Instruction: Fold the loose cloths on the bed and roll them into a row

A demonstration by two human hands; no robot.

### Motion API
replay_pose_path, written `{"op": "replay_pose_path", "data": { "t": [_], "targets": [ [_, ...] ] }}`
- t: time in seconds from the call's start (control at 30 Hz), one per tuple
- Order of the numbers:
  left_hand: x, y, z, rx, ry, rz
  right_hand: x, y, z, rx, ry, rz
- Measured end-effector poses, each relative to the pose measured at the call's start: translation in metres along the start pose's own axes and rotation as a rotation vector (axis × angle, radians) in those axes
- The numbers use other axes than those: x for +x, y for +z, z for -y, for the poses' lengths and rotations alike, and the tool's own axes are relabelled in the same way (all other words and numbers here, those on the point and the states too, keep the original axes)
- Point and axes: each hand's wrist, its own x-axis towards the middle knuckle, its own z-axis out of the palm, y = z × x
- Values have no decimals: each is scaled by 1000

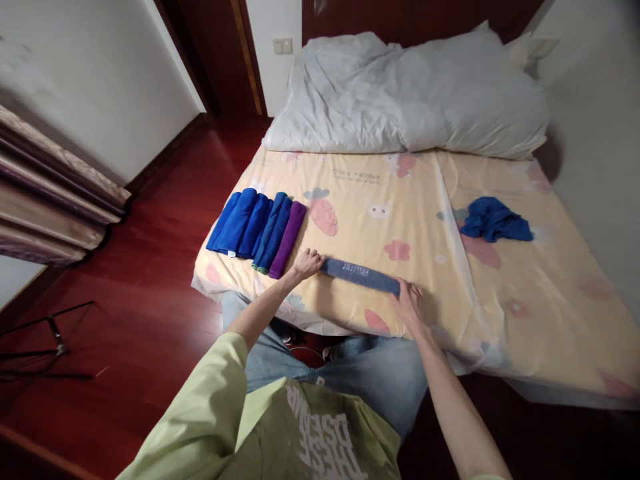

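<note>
A grey-blue towel, folded into a long narrow strip with pale lettering, stretches between my hands just above the near part of the bed. My left hand is closed round its left end, and my right hand grips the right end. To the left, rolled towels lie side by side: several blue ones, some with a green edge, and a purple one closest to my left hand. Off to the right sits a crumpled blue towel, touched by neither hand.
The bed has a yellow patterned sheet with a long crease on the right. A grey-white quilt is heaped against the dark headboard. Striped curtains hang at left, above a black metal stand on the red floor.
</note>
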Motion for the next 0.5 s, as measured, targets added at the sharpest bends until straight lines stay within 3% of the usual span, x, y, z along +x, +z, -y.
{"op": "replay_pose_path", "data": {
  "t": [0.1, 0.23, 0.4, 0.5],
  "targets": [
    [-22, -16, 9, -20, 82, 36, -10, -26, 7, 209, 9, 1],
    [-74, -29, 14, -140, 265, -2, -48, -59, 26, 470, -71, 69],
    [-140, -22, 0, -231, 341, -1, -107, -83, 64, 606, -63, 78],
    [-158, -14, -6, -233, 372, 35, -132, -96, 91, 660, -83, 74]
  ]
}}
